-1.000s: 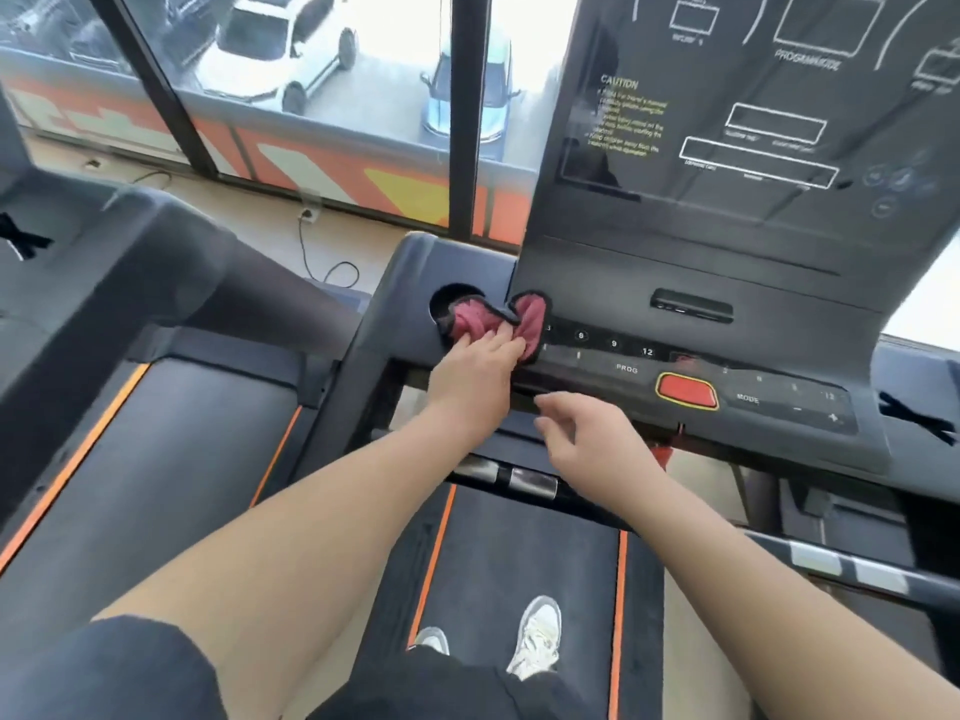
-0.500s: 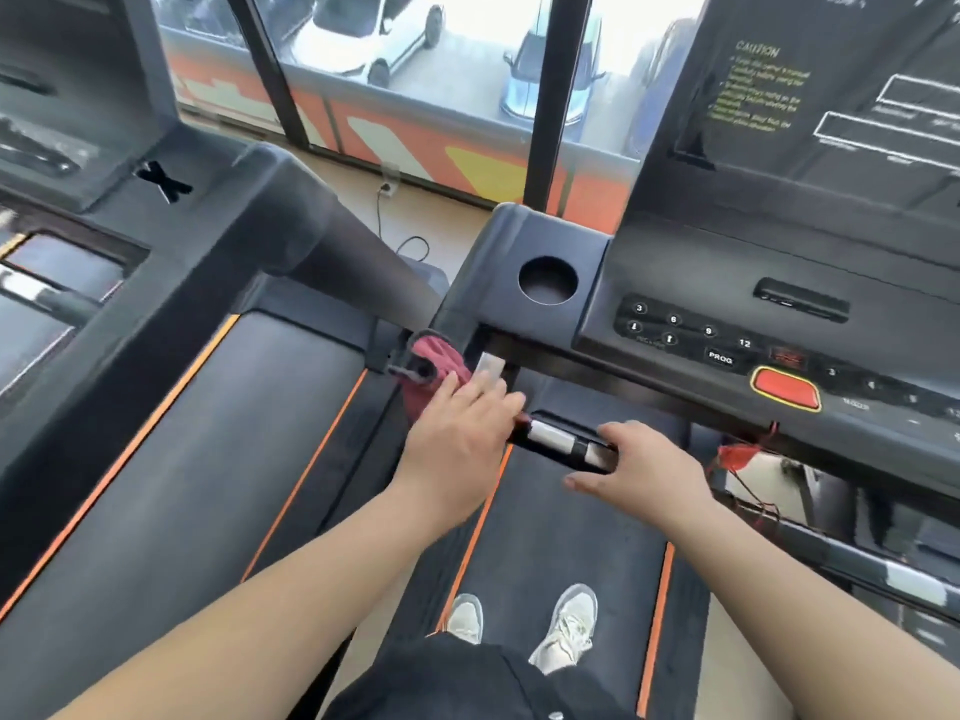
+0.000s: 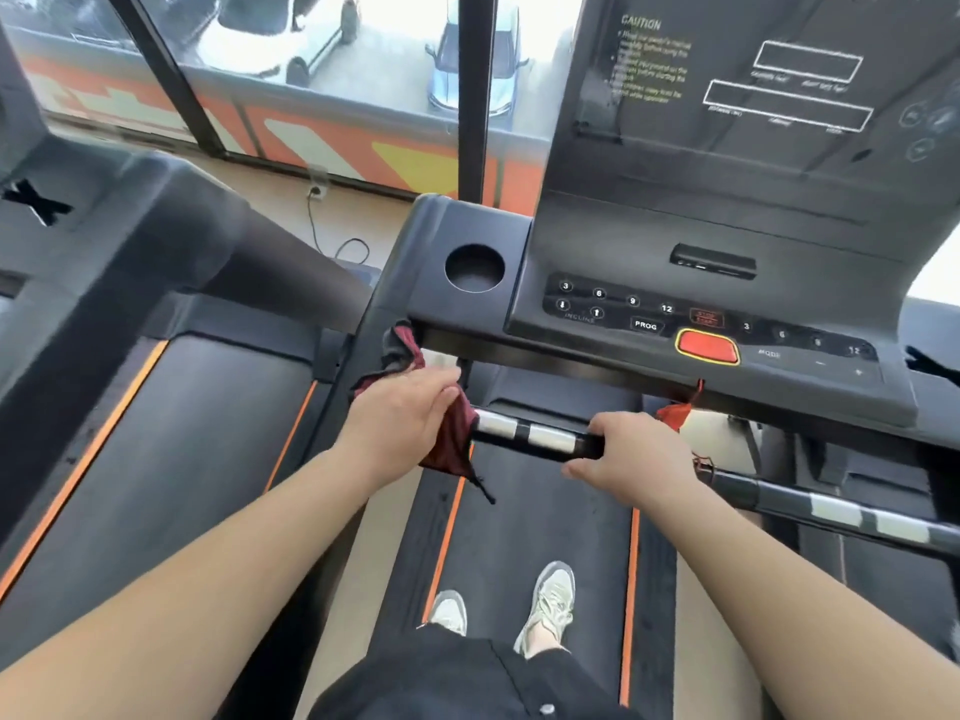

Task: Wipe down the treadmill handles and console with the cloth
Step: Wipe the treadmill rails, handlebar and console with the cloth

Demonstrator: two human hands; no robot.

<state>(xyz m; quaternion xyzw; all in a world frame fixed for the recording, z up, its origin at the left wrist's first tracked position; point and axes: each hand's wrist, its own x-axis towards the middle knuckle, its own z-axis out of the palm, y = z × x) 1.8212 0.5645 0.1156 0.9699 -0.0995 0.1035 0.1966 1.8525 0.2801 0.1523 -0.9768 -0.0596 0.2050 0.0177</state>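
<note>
Landmark for all positions: the black left handle bar (image 3: pixel 535 436) with two silver sensor plates, running out from under the console (image 3: pixel 675 324). Far to the left of the bar: a neighbouring treadmill belt (image 3: pixel 171 439) with orange edge stripes, and behind it a window (image 3: pixel 322 59) showing parked cars. At the bar's left end: left hand (image 3: pixel 402 418), palm down, fingers together and curled over a dark red cloth (image 3: pixel 452 433), pressing it around the bar where the bar meets the frame. Part of the cloth bunches up above the hand against the console's lower left corner; another part hangs below the bar with a dark string trailing. Above the bar, on the console deck: round cup holder (image 3: pixel 474 267), then a row of numbered buttons and a PROG key, then a red stop button (image 3: pixel 707 347) with a yellow rim. At the bar's right end: right hand (image 3: pixel 631 454), fingers wrapped around the bar end, thumb underneath; bare grip, no cloth under it. Just right of that hand a red safety clip (image 3: pixel 675 414) hangs from the console on a cord. Below the bar: own treadmill belt (image 3: pixel 540 517), with two light sneakers (image 3: pixel 550 605) standing on it. Further right: a second handle bar (image 3: pixel 852 514) with silver plates, untouched.
</note>
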